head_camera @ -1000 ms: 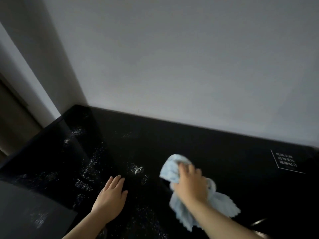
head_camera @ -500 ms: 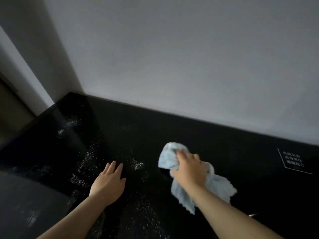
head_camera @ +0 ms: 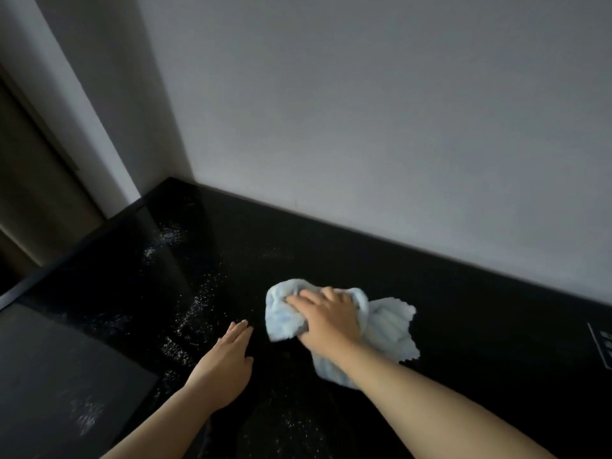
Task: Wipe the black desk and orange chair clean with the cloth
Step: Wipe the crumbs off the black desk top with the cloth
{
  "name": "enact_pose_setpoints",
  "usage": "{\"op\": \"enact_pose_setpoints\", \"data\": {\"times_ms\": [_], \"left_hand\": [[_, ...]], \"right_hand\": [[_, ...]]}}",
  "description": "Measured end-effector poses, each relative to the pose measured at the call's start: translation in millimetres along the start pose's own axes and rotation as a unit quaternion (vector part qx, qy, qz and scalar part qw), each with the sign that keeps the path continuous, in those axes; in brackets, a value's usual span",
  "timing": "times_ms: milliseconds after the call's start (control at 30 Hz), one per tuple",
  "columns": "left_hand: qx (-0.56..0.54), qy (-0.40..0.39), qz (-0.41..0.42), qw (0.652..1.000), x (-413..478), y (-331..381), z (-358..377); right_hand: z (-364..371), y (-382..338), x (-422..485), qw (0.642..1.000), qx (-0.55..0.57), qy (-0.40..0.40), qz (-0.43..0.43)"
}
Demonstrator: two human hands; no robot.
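Rear wall (head_camera: 381, 111): plain, pale grey, unmarked, evenly shaded.
Left wall section (head_camera: 109, 104): darker grey, meets the rear wall in a vertical corner.
Pale vertical strip (head_camera: 71, 104): lighter band bordering the left wall section.
Brown panel (head_camera: 36, 180): dark, far left, door or cupboard cannot be told.
Light: dim and diffuse overall, brightest on the pale strip.

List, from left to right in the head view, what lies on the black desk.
White specks → left hand → right hand gripping the light blue cloth → white printed label at the right edge.
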State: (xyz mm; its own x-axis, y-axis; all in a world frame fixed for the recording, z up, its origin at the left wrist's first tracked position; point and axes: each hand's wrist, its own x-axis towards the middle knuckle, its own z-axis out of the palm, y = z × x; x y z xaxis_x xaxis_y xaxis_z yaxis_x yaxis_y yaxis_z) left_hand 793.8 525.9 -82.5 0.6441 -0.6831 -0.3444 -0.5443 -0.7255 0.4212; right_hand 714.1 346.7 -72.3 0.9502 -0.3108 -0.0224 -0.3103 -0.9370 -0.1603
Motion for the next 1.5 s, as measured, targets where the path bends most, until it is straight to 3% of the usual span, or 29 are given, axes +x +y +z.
{"op": "enact_pose_setpoints", "data": {"times_ms": [67, 100, 267, 333, 433, 567, 633, 700, 800, 833, 900, 1033, 1100, 1200, 1267, 1367, 1433, 1500], "left_hand": [[-0.051, 0.009, -0.025, 0.998, -0.7, 3.1, -1.8], [-0.068, 0.009, -0.035, 0.997, -0.6, 3.6, -3.0], [-0.030, -0.013, -0.010, 0.999, 1.5, 1.6, -4.1], [-0.007, -0.020, -0.006, 1.000, 1.2, 2.9, -2.3], [0.009, -0.023, -0.006, 1.000, 2.7, 1.8, -1.2], [0.027, -0.014, -0.009, 1.000, 4.3, -1.6, 3.5], [0.052, -0.029, -0.015, 0.998, 1.8, 3.6, 5.3], [0.064, -0.036, -0.024, 0.997, -0.9, 8.9, 6.7], [0.071, -0.056, -0.018, 0.996, -11.9, 9.9, 12.1], [0.072, -0.058, -0.014, 0.996, -16.7, 8.1, 15.6], [0.073, -0.051, -0.008, 0.996, -24.9, 4.4, 21.6], [0.079, -0.059, 0.002, 0.995, -40.1, 5.8, 26.6], [0.088, -0.054, 0.004, 0.995, -47.3, 7.0, 28.1], [0.088, -0.058, 0.016, 0.994, -61.3, 7.6, 31.7], [0.086, -0.057, 0.018, 0.994, -69.7, 7.4, 34.7], [0.094, -0.041, 0.019, 0.995, -77.2, 8.1, 39.8], [0.095, -0.032, 0.021, 0.995, -80.6, 8.6, 43.3], [0.091, -0.027, 0.024, 0.995, -82.8, 7.2, 44.4]], "right_hand": [[3.3, -8.9, -15.1, 0.995, 0.053, -0.018, -0.082], [-0.5, -8.1, -19.7, 0.993, 0.083, -0.020, -0.079], [-20.6, 21.9, 8.9, 0.989, 0.080, 0.056, 0.112], [-15.7, 22.2, 12.9, 0.992, 0.030, 0.029, 0.117], [-1.6, 4.4, -4.2, 0.999, -0.010, 0.004, 0.038], [9.1, -11.8, -64.9, 0.986, 0.075, 0.016, -0.150], [7.3, -5.9, -84.0, 0.982, 0.068, -0.009, -0.179], [-1.9, 10.4, -78.7, 0.993, 0.064, -0.015, -0.100], [-13.8, 27.8, -72.2, 0.987, 0.085, 0.009, 0.135], [-14.0, 23.2, -75.0, 0.987, 0.069, 0.012, 0.145], [-8.2, 0.8, -87.9, 0.994, 0.042, -0.022, 0.096], [5.1, -34.3, -115.6, 0.985, 0.037, -0.164, -0.033], [2.6, -25.4, -126.5, 0.992, 0.053, -0.111, -0.039], [-12.5, 9.2, -126.4, 0.989, 0.080, -0.007, 0.127], [-13.1, 16.5, -126.8, 0.979, 0.069, 0.027, 0.191], [-0.6, -18.6, -141.0, 0.986, 0.038, 0.027, 0.162], [17.0, -39.5, -157.3, 0.994, 0.051, 0.055, 0.075], [15.7, -38.8, -160.1, 0.998, 0.067, 0.010, 0.021]]}}
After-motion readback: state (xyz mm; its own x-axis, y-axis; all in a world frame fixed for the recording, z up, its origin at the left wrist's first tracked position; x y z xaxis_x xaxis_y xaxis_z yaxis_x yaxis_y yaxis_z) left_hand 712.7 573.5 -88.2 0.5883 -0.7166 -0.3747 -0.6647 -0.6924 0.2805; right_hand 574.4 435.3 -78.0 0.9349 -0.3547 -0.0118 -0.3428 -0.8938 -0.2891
